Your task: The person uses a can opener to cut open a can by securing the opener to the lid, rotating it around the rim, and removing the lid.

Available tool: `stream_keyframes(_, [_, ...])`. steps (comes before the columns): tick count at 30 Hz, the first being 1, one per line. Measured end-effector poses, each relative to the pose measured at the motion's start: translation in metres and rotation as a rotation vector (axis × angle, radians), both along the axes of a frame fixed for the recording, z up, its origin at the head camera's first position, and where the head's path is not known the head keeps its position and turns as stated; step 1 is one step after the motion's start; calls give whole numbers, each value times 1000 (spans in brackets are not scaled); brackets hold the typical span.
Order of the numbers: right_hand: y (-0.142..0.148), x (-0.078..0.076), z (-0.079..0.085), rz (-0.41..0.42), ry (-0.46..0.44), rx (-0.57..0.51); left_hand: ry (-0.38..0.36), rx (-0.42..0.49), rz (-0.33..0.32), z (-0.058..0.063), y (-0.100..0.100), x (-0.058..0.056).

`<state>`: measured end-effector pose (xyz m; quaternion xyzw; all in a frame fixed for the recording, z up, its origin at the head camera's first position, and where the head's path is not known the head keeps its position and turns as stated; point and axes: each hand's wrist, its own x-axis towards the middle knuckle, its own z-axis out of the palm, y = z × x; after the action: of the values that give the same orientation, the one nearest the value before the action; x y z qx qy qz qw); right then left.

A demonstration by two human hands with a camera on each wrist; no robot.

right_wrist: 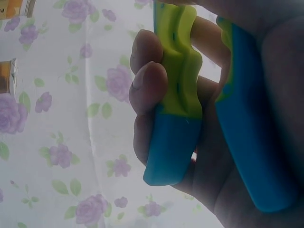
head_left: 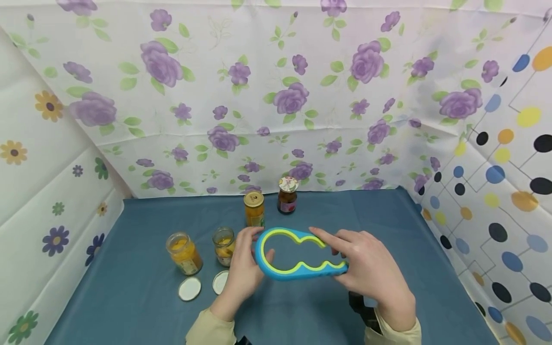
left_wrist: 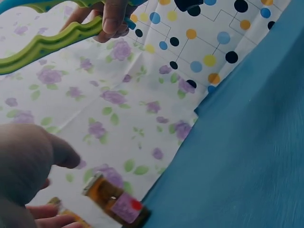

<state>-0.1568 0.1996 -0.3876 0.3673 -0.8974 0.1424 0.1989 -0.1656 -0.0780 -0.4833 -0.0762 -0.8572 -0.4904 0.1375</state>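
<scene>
My right hand (head_left: pixel 371 266) grips the two arms of a blue jar opener (head_left: pixel 297 275) with a wavy lime-green lining. In the right wrist view its fingers (right_wrist: pixel 148 88) curl round one arm of the opener (right_wrist: pixel 173 147), while the other arm lies against the palm. Beside the opener's rounded end is my left hand (head_left: pixel 245 273), fingers loosely bent. The left wrist view shows that hand (left_wrist: pixel 28 166) apart from the opener (left_wrist: pixel 52 42), holding nothing. Beyond the hands stand a gold-lidded jar (head_left: pixel 254 211) and a dark jar (head_left: pixel 287 201) with a patterned lid.
To the left are two lidless jars, a larger one (head_left: pixel 186 258) and a smaller one (head_left: pixel 224 249), both with yellow-orange contents. Two white lids (head_left: pixel 189 289) lie flat in front of them. Blue cloth covers the table (head_left: pixel 151 230); patterned sheets (head_left: pixel 258 96) hang around it.
</scene>
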Motion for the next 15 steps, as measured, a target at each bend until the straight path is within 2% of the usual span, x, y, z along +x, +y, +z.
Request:
stream_keyframes(3, [2,-1,1,-18,5,-3,6,65,31,-4,6,-8])
stream_keyframes(7, [5,-1,1,-39,1,-7,-28,108,78,-11,12,-19])
stream_keyframes(11, [7,0,1,-50,-7,-11,-60,96,115,-16,17,-26])
stream_keyframes(15, [7,0,1,-49,-8,-13,-103,104,121,-17,22,-34])
